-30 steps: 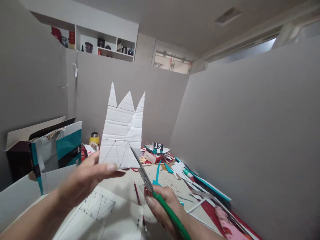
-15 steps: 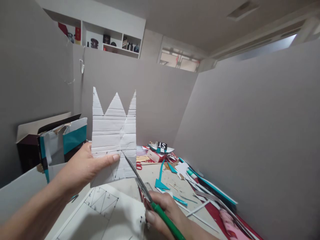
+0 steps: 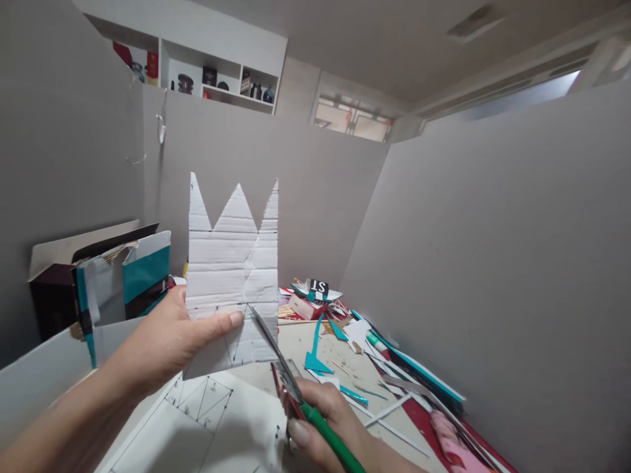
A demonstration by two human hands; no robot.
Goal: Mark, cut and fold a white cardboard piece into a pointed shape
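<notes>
My left hand (image 3: 190, 328) grips a white, creased cardboard piece (image 3: 231, 269) by its lower left part, thumb in front and fingers behind. The cardboard stands upright, its top edge cut into three points, with pencil-like lines near the bottom. In my right hand (image 3: 328, 417) are scissors (image 3: 276, 348) with a green handle. One blade lies in front of the cardboard, its tip by the drawn lines right of my left thumb. Below the cardboard lies a white sheet (image 3: 236, 420) with drawn triangles and dots.
Opened boxes (image 3: 145, 272) stand at the left. Teal and white scraps (image 3: 318, 361) and strips (image 3: 389, 427) litter the table (image 3: 340, 338) at the right. A cluttered pile (image 3: 308, 302) sits at the back, and a grey partition (image 3: 473, 249) borders the right side.
The cardboard and my left hand have shifted slightly right and down. The scissor tip has also moved slightly, staying by the same drawn lines; my right hand is almost still.
</notes>
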